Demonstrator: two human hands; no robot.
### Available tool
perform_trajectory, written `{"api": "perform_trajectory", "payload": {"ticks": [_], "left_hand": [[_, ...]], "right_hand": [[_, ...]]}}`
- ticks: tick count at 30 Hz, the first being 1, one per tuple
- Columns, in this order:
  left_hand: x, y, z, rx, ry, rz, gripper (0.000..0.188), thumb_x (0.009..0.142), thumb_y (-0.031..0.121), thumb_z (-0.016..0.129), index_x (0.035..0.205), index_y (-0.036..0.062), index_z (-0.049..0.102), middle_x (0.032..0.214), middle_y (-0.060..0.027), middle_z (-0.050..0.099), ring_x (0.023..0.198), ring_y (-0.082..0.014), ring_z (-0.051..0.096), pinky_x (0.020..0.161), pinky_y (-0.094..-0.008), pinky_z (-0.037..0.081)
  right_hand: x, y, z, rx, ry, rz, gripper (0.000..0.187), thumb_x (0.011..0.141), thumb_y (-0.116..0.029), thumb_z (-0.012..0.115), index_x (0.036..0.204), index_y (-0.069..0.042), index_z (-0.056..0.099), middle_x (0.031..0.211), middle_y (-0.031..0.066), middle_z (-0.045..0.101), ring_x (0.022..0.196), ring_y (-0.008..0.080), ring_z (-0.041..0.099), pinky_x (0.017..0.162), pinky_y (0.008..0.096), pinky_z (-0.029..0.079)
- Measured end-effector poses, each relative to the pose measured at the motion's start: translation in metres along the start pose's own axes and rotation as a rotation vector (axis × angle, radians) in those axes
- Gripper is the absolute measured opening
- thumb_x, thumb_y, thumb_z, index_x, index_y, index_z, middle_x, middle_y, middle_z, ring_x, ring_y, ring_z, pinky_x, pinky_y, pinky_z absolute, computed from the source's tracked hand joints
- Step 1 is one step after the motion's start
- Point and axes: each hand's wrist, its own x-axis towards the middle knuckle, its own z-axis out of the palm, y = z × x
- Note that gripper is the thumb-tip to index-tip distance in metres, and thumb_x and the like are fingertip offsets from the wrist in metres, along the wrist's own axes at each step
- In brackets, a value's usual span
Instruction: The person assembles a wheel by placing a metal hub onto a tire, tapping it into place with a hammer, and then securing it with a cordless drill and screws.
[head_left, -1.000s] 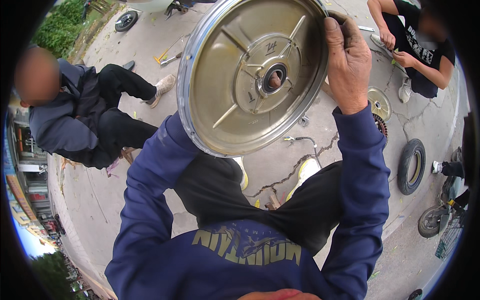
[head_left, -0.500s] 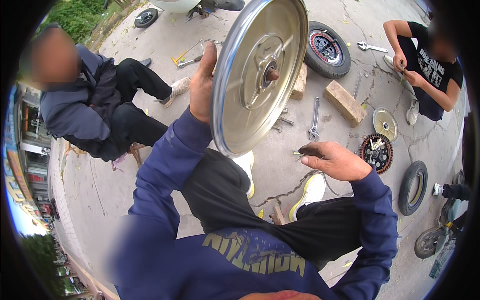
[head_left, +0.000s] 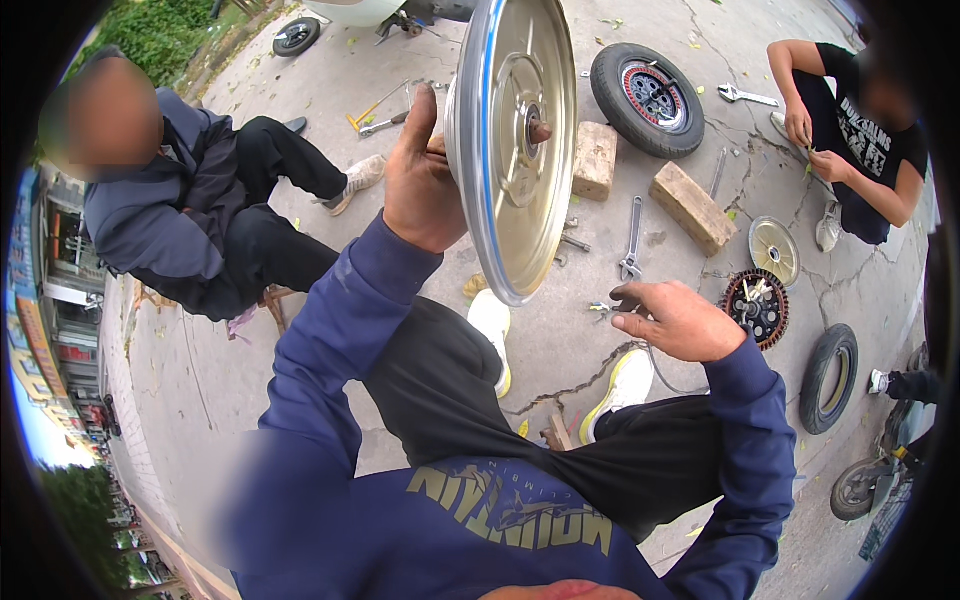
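Note:
My left hand (head_left: 425, 195) holds up a round, shiny metal motor cover (head_left: 515, 220), tilted nearly edge-on. A fingertip pokes through the bearing (head_left: 534, 118) at its centre; the other fingers are hidden behind the disc and the thumb points up beside the rim. My right hand (head_left: 685, 320) hovers over the ground above my right shoe, empty, with thumb and fingers apart. Just left of its fingertips lies a small metal tool (head_left: 600, 309), too small to name. A wound motor stator (head_left: 754, 308) and a second motor cover (head_left: 774, 250) lie to the right.
Two wooden blocks (head_left: 692, 209) and an adjustable wrench (head_left: 633, 238) lie ahead. Beyond stands a wheel with tyre (head_left: 648, 100); a loose tyre (head_left: 828, 378) is at right. One person (head_left: 190, 210) sits at left, another (head_left: 850, 140) crouches at far right, holding something small.
The motor cover has turned more edge-on and shifted slightly left at its right rim. My left hand has moved a little right. My right hand's fingers have spread slightly.

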Motion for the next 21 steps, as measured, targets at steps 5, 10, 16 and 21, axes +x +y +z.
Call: {"api": "perform_trajectory", "payload": {"ticks": [5,10,16,21], "left_hand": [[-0.001,0.002,-0.006,-0.085,-0.185,0.038,0.080,0.103,0.065,0.024,0.152,0.0042,0.038,0.132,-0.0261,0.059,0.125,-0.0346,0.059,0.108,-0.0492,0.044],[-0.007,0.002,-0.001,0.071,-0.071,0.065,0.078,0.103,0.065,0.025,0.152,0.0053,0.037,0.128,-0.0247,0.061,0.121,-0.0342,0.061,0.105,-0.0488,0.048],[-0.006,0.002,-0.002,0.040,-0.079,0.032,0.079,0.102,0.066,0.028,0.149,0.0048,0.042,0.127,-0.0239,0.062,0.118,-0.0329,0.062,0.105,-0.0469,0.047],[0.006,-0.001,-0.003,-0.002,-0.146,0.019,0.080,0.101,0.068,0.030,0.147,0.0043,0.046,0.127,-0.0232,0.064,0.116,-0.0318,0.064,0.106,-0.0453,0.046]], "right_hand": [[0.002,0.000,0.001,-0.011,-0.009,0.010,0.044,0.098,-0.032,0.062,0.120,0.006,0.061,0.098,0.0257,0.071,0.095,0.0429,0.068,0.083,0.0478,0.053],[0.004,0.005,0.005,-0.028,0.000,-0.005,0.045,0.098,-0.033,0.062,0.121,0.005,0.061,0.098,0.0251,0.072,0.094,0.0426,0.068,0.083,0.0478,0.052],[0.003,0.007,0.003,-0.029,-0.007,0.007,0.044,0.098,-0.033,0.061,0.121,0.005,0.061,0.097,0.0247,0.072,0.094,0.0423,0.068,0.083,0.0476,0.053],[0.009,0.007,-0.005,-0.005,0.070,0.009,0.052,0.099,-0.037,0.060,0.128,0.006,0.056,0.106,0.0279,0.069,0.099,0.0409,0.068,0.086,0.0454,0.053]]}}
